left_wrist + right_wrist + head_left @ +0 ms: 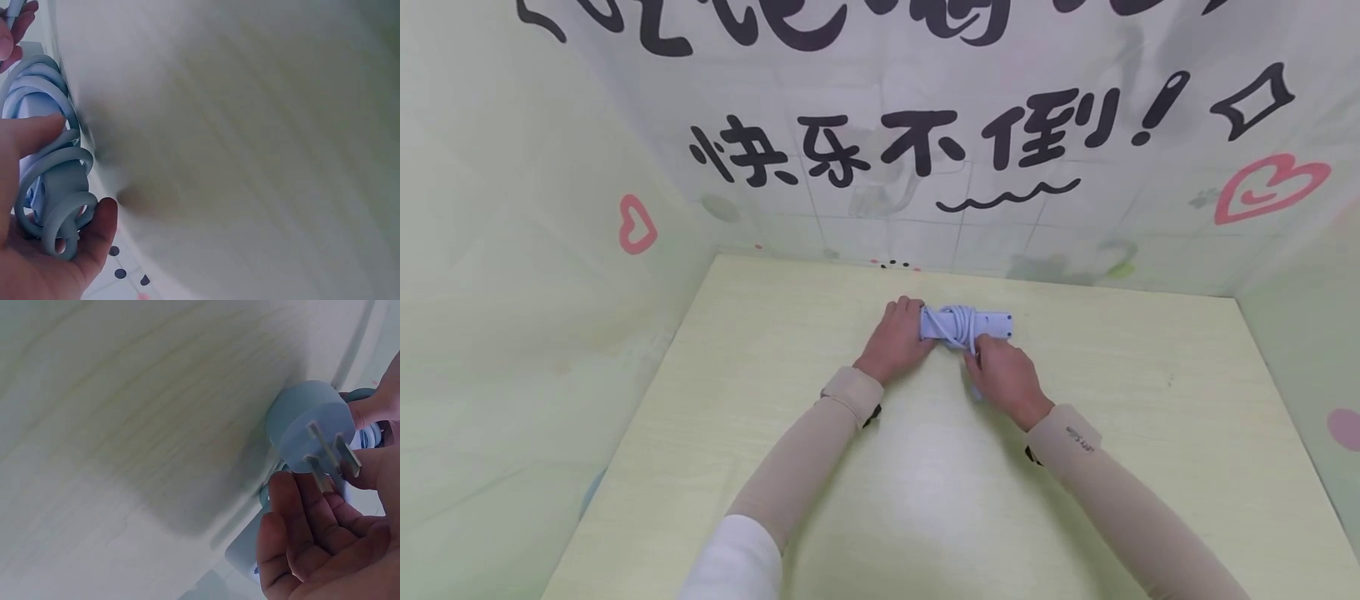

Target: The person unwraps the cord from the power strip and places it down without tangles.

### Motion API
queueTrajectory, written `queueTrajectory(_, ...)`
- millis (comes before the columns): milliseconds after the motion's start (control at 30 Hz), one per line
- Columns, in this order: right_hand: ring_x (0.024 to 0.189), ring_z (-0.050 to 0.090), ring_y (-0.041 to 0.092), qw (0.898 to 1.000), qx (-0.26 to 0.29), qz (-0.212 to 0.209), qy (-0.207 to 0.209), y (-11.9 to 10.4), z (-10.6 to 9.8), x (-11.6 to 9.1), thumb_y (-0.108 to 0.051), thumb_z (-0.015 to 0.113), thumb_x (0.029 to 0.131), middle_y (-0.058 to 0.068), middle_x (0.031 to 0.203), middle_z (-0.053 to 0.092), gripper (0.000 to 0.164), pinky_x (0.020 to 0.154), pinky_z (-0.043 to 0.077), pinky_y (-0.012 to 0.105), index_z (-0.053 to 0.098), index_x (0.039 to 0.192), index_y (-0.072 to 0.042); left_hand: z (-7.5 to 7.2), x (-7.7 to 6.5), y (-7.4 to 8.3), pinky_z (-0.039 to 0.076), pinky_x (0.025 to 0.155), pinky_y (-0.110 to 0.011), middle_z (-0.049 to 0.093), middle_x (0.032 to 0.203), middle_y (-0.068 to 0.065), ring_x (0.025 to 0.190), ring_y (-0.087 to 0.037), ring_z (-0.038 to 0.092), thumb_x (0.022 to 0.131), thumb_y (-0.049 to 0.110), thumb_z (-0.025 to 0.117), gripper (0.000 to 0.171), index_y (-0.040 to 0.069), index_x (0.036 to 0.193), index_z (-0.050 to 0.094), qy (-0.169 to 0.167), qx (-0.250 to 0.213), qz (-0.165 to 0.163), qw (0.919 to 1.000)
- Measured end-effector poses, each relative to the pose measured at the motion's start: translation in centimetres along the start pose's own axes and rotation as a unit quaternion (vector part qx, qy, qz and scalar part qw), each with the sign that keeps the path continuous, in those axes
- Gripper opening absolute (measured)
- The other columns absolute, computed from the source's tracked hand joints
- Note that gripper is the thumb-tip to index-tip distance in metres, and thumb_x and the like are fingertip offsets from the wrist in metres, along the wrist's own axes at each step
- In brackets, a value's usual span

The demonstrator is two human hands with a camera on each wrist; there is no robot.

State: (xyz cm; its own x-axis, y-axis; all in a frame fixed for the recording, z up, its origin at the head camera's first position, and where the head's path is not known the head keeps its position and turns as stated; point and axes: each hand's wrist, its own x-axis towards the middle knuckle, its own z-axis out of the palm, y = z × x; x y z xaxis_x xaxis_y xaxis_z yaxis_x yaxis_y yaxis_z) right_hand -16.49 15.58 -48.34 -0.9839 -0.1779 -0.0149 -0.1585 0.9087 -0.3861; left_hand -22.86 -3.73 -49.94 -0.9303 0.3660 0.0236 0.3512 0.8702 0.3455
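Evidently you steady the pale-blue, oblong plastic power strip [997,324] near the far edge of the pale wood-grain table [1150,392], left hand [895,340] curled round its end, right hand [1007,377] pinching its wound light-blue cable [959,318] near the round three-pin plug [312,428], presumably controlling slack.

The pale-yellow, wood-grained table [940,467] has a light-blue, bar-shaped power strip [995,324] near its far edge; whether touching, I can't tell.

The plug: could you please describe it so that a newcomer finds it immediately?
Toward the pale table's far edge, find the light-blue strip wrapped in cord. Beside the right hand is the plug, round-bodied unlike the flat strip, with three metal prongs.
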Motion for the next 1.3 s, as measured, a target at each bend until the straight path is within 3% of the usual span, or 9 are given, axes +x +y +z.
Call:
queueTrajectory(133, 0.058, 0.051, 0.018, 1.0, -0.016, -0.015, 0.018, 0.0, 0.0, -0.3, -0.019, 0.063, 0.1, 0.008, 0.071, 0.06, 0.02, 0.052, 0.042, 0.032, 0.063, 0.092, -0.001, 0.0, -0.3, -0.1, 0.047, 0.104, -0.039, 0.053, 0.124, -0.013, 0.115, -0.027, 0.049, 0.1, 0.038, 0.063, 0.056, 0.0, 0.138, 0.048, 0.003, -0.002, 0.005, 1.0)
queueTrajectory(300, 0.058, 0.058, 0.023, 0.994, -0.054, -0.055, 0.077, 0.0, -0.6, -0.6, -0.012, 0.067, 0.096, 0.013, 0.07, 0.065, 0.015, 0.054, 0.051, 0.041, 0.067, 0.091, 0.002, -0.1, -0.4, -0.4, 0.046, 0.104, -0.038, 0.052, 0.123, -0.013, 0.115, -0.027, 0.048, 0.1, 0.035, 0.064, 0.054, 0.0, 0.138, 0.047, 0.012, -0.007, 0.007, 0.9999)
queueTrajectory(600, 0.066, 0.064, 0.031, 0.977, -0.109, -0.118, 0.143, 0.2, -4.0, -0.5, -0.009, 0.07, 0.094, 0.018, 0.079, 0.071, 0.015, 0.06, 0.053, 0.043, 0.072, 0.097, 0.005, -1.2, -0.5, -0.6, 0.047, 0.101, -0.037, 0.054, 0.123, -0.013, 0.113, -0.027, 0.049, 0.099, 0.034, 0.065, 0.057, -0.001, 0.14, 0.047, 0.027, -0.009, 0.014, 0.9995)
queueTrajectory(833, 0.071, 0.067, 0.034, 0.951, -0.103, -0.183, 0.227, 1.1, -7.6, 0.3, -0.004, 0.074, 0.089, 0.016, 0.082, 0.074, 0.012, 0.06, 0.053, 0.044, 0.075, 0.098, 0.004, -2.6, -0.4, -0.2, 0.048, 0.098, -0.036, 0.053, 0.12, -0.01, 0.111, -0.025, 0.049, 0.099, 0.031, 0.065, 0.052, 0.001, 0.138, 0.048, 0.044, -0.021, 0.032, 0.9983)
queueTrajectory(933, 0.07, 0.066, 0.033, 0.944, -0.1, -0.197, 0.244, 1.6, -8.8, 0.7, -0.002, 0.076, 0.087, 0.014, 0.081, 0.075, 0.011, 0.059, 0.054, 0.043, 0.077, 0.097, 0.001, -3.1, -0.4, 0.1, 0.048, 0.097, -0.036, 0.054, 0.121, -0.011, 0.111, -0.026, 0.049, 0.099, 0.031, 0.066, 0.053, 0.0, 0.138, 0.048, 0.053, -0.018, 0.047, 0.9973)
queueTrajectory(1133, 0.072, 0.066, 0.031, 0.946, -0.089, -0.199, 0.24, 2.5, -10.4, 1.1, -0.003, 0.076, 0.088, 0.013, 0.085, 0.077, 0.013, 0.059, 0.055, 0.043, 0.079, 0.1, -0.001, -3.8, -0.6, 0.3, 0.048, 0.095, -0.035, 0.055, 0.121, -0.01, 0.109, -0.024, 0.05, 0.097, 0.03, 0.069, 0.056, 0.001, 0.14, 0.048, 0.064, -0.022, 0.062, 0.9958)
queueTrajectory(1300, 0.075, 0.063, 0.031, 0.955, -0.063, -0.182, 0.227, 3.6, -11.0, 1.2, -0.003, 0.075, 0.089, 0.013, 0.086, 0.076, 0.014, 0.061, 0.053, 0.043, 0.078, 0.103, -0.001, -3.9, -0.9, 0.2, 0.049, 0.093, -0.034, 0.056, 0.124, -0.01, 0.109, -0.024, 0.05, 0.096, 0.031, 0.07, 0.06, 0.001, 0.143, 0.047, 0.079, -0.023, 0.074, 0.9938)
